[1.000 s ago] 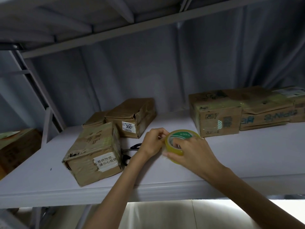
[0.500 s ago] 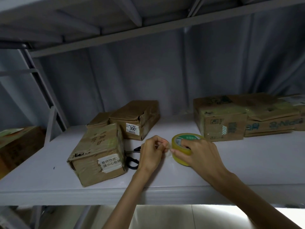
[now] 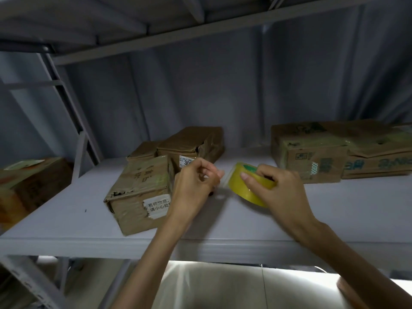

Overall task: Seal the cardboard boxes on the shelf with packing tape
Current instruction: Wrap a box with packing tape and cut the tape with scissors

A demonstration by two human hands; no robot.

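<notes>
My right hand [image 3: 281, 192] grips a yellow roll of packing tape [image 3: 244, 186] above the white shelf [image 3: 334, 210]. My left hand [image 3: 194, 188] pinches the tape's free end [image 3: 224, 176], and a short clear strip spans the gap to the roll. A worn cardboard box with a white label [image 3: 138, 192] lies just left of my left hand. Two more boxes [image 3: 191, 146] sit behind it. A group of taped boxes [image 3: 312, 152] stands at the right rear.
The shelf above [image 3: 156, 30] hangs low overhead. A grey upright frame [image 3: 73, 121] stands at the left. Another cardboard box [image 3: 29, 186] sits on the neighbouring shelf, far left. Scissors lie hidden behind my left hand.
My hands have drawn apart a little, pulling a short length of tape off the roll. The roll has tilted up off the shelf. My left hand now covers the scissors.
</notes>
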